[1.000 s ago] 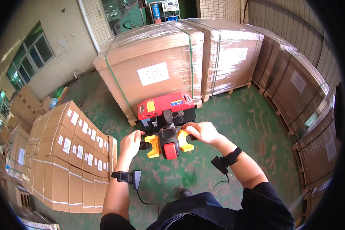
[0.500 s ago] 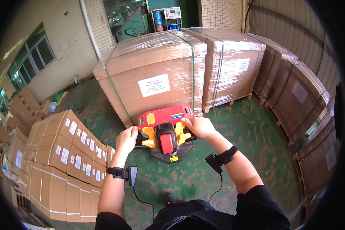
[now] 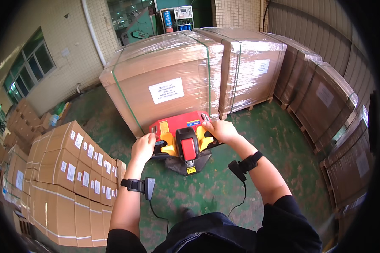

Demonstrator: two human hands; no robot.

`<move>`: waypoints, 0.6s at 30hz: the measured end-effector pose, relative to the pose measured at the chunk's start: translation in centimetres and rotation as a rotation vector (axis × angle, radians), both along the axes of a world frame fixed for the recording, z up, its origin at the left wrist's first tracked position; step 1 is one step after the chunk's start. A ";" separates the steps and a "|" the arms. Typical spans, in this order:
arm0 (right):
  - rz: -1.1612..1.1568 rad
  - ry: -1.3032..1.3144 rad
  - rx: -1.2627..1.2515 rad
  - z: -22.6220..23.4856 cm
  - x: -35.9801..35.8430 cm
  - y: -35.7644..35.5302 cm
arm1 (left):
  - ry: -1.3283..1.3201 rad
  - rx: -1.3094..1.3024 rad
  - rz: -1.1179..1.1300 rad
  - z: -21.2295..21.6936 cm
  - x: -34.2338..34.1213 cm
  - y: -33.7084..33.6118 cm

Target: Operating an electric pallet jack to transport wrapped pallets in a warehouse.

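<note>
Both of my hands grip the control handle (image 3: pixel 183 135) of an electric pallet truck. My left hand (image 3: pixel 143 149) is closed round its left grip, and my right hand (image 3: pixel 222 131) round the right grip, thumb on top. The handle is black, with a large red button (image 3: pixel 188 148) in the middle and yellow levers (image 3: pixel 169 144) beside it. Ahead of it is the truck's red cover (image 3: pixel 178 120), close against a big strapped carton (image 3: pixel 131 90) with a white label. The truck's forks are hidden.
More wrapped cartons on pallets (image 3: pixel 253 71) stand right of the big one and curve round along the right wall (image 3: pixel 325 25). Stacked brown boxes (image 3: pixel 71 177) rise close on my left. The floor (image 3: pixel 211 189) is worn green. A tiled wall (image 3: pixel 71 38) runs behind.
The handle has swung slightly right and away from me, with both hands still on it. The cartons appear a little further left and higher in the view.
</note>
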State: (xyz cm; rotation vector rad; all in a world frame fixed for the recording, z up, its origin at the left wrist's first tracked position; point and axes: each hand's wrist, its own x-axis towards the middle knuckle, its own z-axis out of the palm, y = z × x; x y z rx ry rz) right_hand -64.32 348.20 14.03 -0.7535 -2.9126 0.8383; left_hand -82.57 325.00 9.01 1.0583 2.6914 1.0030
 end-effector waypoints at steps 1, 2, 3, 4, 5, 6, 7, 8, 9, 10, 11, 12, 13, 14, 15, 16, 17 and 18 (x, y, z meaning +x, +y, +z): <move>-0.004 -0.023 -0.002 0.0 0.0 -0.1 | -0.003 -0.021 0.002 0.1 0.1 0.0; 0.014 0.006 0.082 -1.1 -0.2 0.3 | -0.015 -0.037 0.009 0.1 0.2 -0.1; 0.033 0.033 0.166 -2.2 -0.5 0.8 | 0.018 -0.057 0.005 -0.6 -0.5 0.0; 0.033 0.018 0.126 -1.7 -0.2 0.3 | 0.028 -0.057 0.003 -1.1 -1.0 -0.1; 0.032 0.041 0.100 -2.2 -0.5 0.5 | 0.033 -0.060 0.001 -1.6 -1.6 -0.1; 0.065 0.047 0.210 -3.2 -0.8 1.1 | 0.103 -0.061 -0.031 -1.7 -2.2 -0.5; 0.063 -0.008 0.138 -2.7 -0.9 0.5 | 0.166 -0.063 -0.056 -1.8 -2.7 -1.0; 0.039 0.048 0.032 -1.9 -0.3 -0.9 | 0.155 -0.075 -0.037 -1.2 -2.2 -1.3; 0.079 0.015 0.131 -2.8 0.6 -0.2 | 0.144 -0.090 -0.034 -0.2 -0.8 -1.3; 0.110 0.106 0.171 -3.3 1.8 -0.7 | 0.128 -0.074 -0.046 0.5 0.4 -1.6; 0.148 0.219 0.225 -3.1 2.1 -1.0 | 0.133 -0.044 -0.046 0.9 0.9 -1.6; 0.171 0.219 0.276 -3.4 2.3 -1.4 | 0.203 -0.010 -0.017 -0.2 1.1 -1.9; 0.182 0.220 0.335 -3.9 2.9 -1.8 | 0.159 0.000 -0.009 -0.9 1.6 -2.0; 0.175 0.325 0.403 -5.0 3.2 -2.0 | 0.139 0.031 -0.001 -1.2 2.0 -2.3; 0.225 0.459 0.466 -5.5 3.6 -2.3 | 0.112 0.053 0.001 -1.7 2.6 -2.5; 0.196 0.468 0.491 -5.6 3.2 -2.3 | 0.137 0.141 -0.010 -1.9 2.2 -2.2; 0.164 0.478 0.520 -5.2 2.8 -2.2 | 0.149 0.157 -0.005 -1.6 1.6 -2.0; 0.151 0.408 0.541 -4.7 1.7 -1.9 | 0.166 0.181 -0.031 -1.1 0.1 -1.9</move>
